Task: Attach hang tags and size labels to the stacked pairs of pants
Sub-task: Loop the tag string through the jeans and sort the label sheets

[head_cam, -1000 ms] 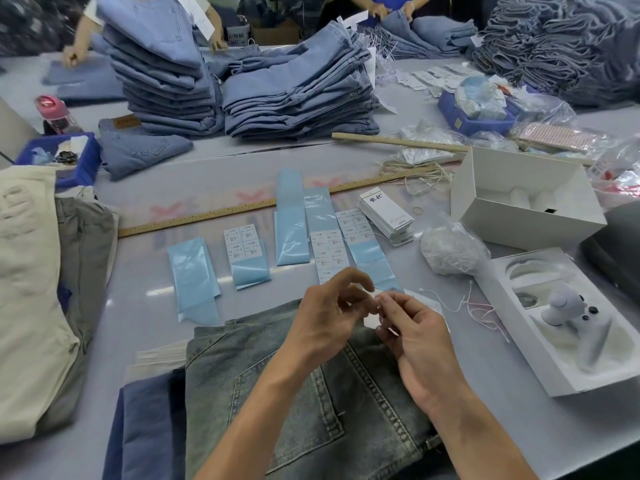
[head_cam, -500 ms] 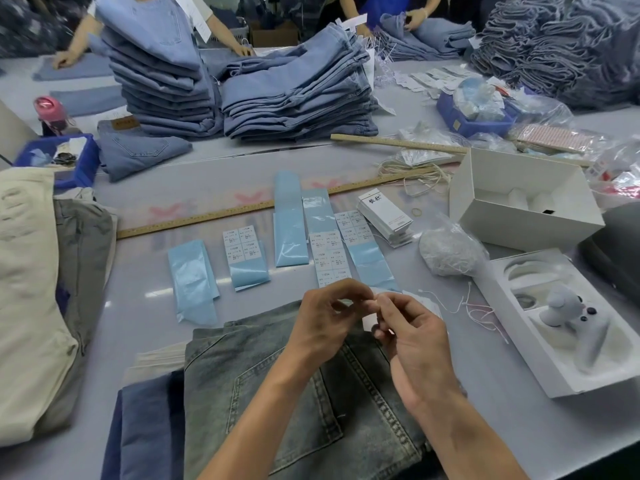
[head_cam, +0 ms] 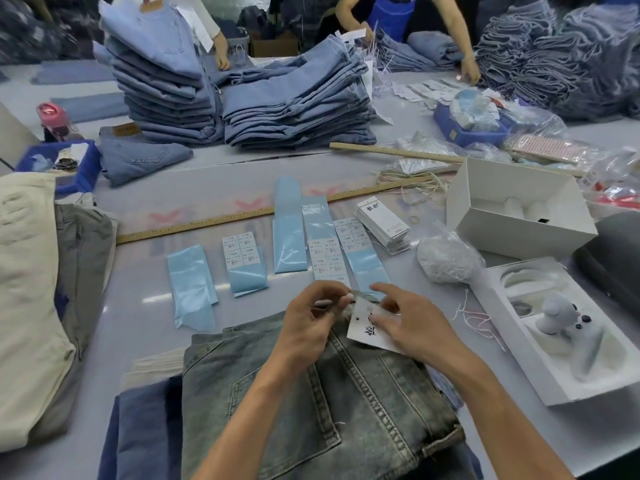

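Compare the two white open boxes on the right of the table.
The far box is deep-walled, tipped with its opening facing the camera, its moulded insert bare. The near box is a shallow tray lying flat, its insert holding a small grey-white figure. Both are white cardboard with white inserts.

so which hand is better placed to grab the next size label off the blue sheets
Probably the right hand: its fingers are spread and lie on the white paper hang tag, just below the nearest blue backing sheet of white size labels. The left hand is pinched at the grey-blue denim jeans waistband.
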Demonstrator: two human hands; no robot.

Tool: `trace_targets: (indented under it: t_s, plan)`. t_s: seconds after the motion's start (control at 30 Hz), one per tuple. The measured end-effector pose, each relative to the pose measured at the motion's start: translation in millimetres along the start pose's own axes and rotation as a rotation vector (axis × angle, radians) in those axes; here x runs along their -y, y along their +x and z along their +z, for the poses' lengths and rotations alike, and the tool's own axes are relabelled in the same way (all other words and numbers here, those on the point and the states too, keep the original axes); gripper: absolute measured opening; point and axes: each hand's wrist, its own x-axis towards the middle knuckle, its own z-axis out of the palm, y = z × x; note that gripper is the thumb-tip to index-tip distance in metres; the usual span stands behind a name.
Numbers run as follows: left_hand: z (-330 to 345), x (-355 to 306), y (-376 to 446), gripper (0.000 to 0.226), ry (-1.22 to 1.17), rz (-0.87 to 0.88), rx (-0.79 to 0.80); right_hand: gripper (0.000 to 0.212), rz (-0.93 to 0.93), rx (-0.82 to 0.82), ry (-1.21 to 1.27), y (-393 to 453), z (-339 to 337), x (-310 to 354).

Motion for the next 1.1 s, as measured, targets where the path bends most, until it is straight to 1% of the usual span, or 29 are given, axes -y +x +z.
trace_targets:
  t_s: [0.07, 0.1, 0.17, 0.2, 0.23, 0.3, 0.33, 0.4, 0.47, 0.53, 0.57, 0.6, 0.67, 0.73, 0.8, 0.87, 0.93, 1.0, 1.03, 1.07, 1.1]
  plan:
    - [-1.4, -3.7, -0.3, 0.014, 0.058, -0.043, -0.037, 0.031, -0.007, -0.05, 0.052, -0.8, -4.0, -1.4]
    - [-1.8, -6.3, -1.9, 0.02, 0.089, -0.072, -0.044, 0.022, 0.002, -0.066, 0.07, -2.1, -8.9, -1.0]
    - [-2.9, -13.2, -6.3, 0.043, 0.131, -0.151, -0.018, 0.009, 0.011, -0.055, 0.11, -4.6, -21.5, 1.1]
    - [-3.7, -16.5, -8.6, 0.05, 0.148, -0.195, 0.01, 0.008, 0.011, -0.039, 0.187, -6.9, -28.3, 4.4]
    - [-4.4, -20.3, -11.1, 0.053, 0.168, -0.233, 0.046, 0.009, 0.023, -0.031, 0.32, -10.7, -34.6, 10.4]
    - [-5.0, -27.5, -17.6, 0.046, 0.179, -0.287, 0.144, 0.012, 0.104, -0.009, 0.669, -20.7, -41.2, 24.0]
    - [-4.8, -30.9, -21.7, 0.043, 0.127, -0.312, 0.186, 0.013, 0.149, 0.024, 0.803, -26.2, -39.7, 30.9]
    - [-5.9, -34.3, -30.8, 0.051, -0.063, -0.37, 0.21, 0.021, 0.209, 0.095, 0.932, -39.9, -25.9, 41.9]
    - [-15.0, -36.2, -38.1, 0.06, -0.219, -0.432, 0.18, 0.027, 0.2, 0.133, 0.973, -54.3, -6.6, 49.8]
    - [-32.3, -36.2, -44.5, 0.061, -0.213, -0.487, 0.202, 0.032, 0.135, 0.172, 0.9, -65.1, 8.3, 51.4]
    - [-43.2, -35.3, -48.0, 0.059, -0.165, -0.514, 0.233, 0.034, 0.083, 0.172, 0.789, -68.1, 12.6, 49.0]
    - [-54.6, -34.0, -51.7, 0.056, -0.1, -0.538, 0.266, 0.034, 0.027, 0.137, 0.631, -68.9, 14.1, 45.3]
    - [-73.1, -32.0, -58.0, 0.049, 0.08, -0.554, 0.326, 0.031, -0.064, 0.017, 0.326, -65.8, 13.4, 38.4]
    - [-81.6, -29.0, -60.2, 0.043, 0.331, -0.502, 0.332, 0.024, -0.128, -0.058, 0.194, -59.2, 13.3, 43.5]
    - [-79.3, -24.8, -59.5, 0.041, 0.512, -0.419, 0.271, 0.024, -0.224, -0.064, 0.087, -49.9, 20.4, 56.3]
    - [-69.9, -20.3, -60.5, 0.042, 0.562, -0.352, 0.203, 0.029, -0.31, 0.002, -0.002, -39.3, 32.5, 73.2]
    - [-62.6, -13.4, -66.3, 0.04, 0.606, -0.291, 0.15, 0.034, -0.34, 0.1, -0.089, -31.2, 47.3, 90.6]
    - [-67.6, -2.4, -71.4, 0.038, 0.641, -0.25, 0.076, 0.032, -0.37, 0.135, -0.158, -24.5, 61.6, 103.9]
    - [-75.6, 2.9, -72.7, 0.037, 0.623, -0.258, 0.011, 0.032, -0.391, 0.126, -0.172, -21.5, 66.0, 109.3]
    - [-88.9, 7.8, -75.2, 0.035, 0.576, -0.277, -0.092, 0.032, -0.416, 0.114, -0.171, -18.4, 70.1, 115.9]
    - [-107.8, 12.1, -79.2, 0.032, 0.507, -0.295, -0.239, 0.031, -0.441, 0.11, -0.163, -15.4, 74.4, 123.4]
